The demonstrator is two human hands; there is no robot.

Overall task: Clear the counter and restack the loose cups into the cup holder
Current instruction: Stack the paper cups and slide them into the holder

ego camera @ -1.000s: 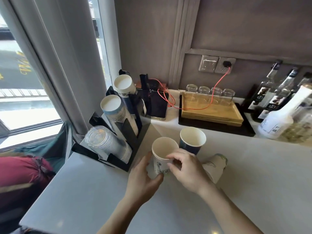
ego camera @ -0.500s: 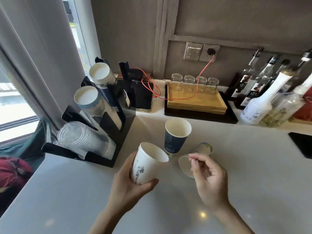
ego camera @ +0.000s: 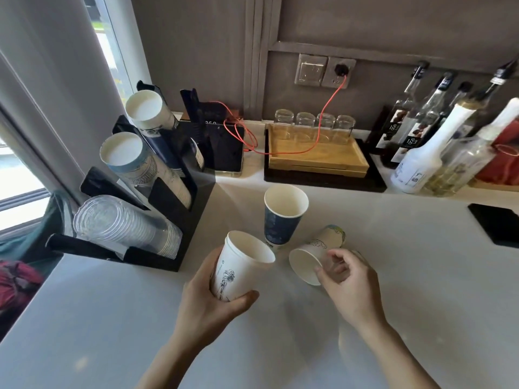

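Counting three loose paper cups (ego camera: 285, 213)

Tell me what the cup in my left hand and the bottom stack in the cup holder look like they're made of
White cup: looks like paper, matte, opaque, with a rolled rim and a printed line drawing.
Bottom stack: likely clear plastic, glossy; see-through, with nested rims showing as rings.

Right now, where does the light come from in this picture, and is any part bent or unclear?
Head view: daylight enters from the window at left, throwing the black cup holder's shadow rightward onto the pale counter; wide-angle lens bows the wall trim; glass syrup bottles at right look soft.
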